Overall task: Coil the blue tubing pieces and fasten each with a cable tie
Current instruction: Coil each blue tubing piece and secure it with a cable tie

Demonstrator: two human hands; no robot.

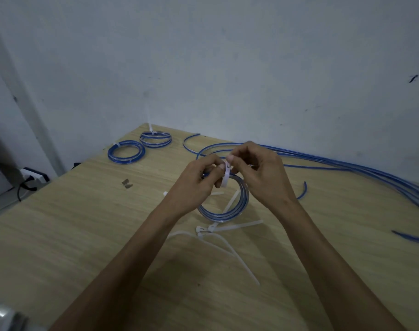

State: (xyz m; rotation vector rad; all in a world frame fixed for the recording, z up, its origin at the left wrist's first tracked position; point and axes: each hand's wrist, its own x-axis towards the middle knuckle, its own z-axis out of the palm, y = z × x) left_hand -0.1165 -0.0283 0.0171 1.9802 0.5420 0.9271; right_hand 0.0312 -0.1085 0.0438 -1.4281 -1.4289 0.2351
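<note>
Two tied coils [126, 151] lie at the bench's [60, 230] far left corner. Near the middle, the left hand [199, 180] holds a blue coil [230, 209] upright above the bench, its grip curled round the coil's top. The right hand [258, 173] pinches a white tie [226, 175] looped over the same spot, thumb and forefinger pressed together. Spare ties [218, 235] lie below. Loose tubing [347, 166] trails off to the right.

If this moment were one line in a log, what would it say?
step: fastening third coil | left hand: holds coil | right hand: pinches cable tie | tied coils: two
</note>
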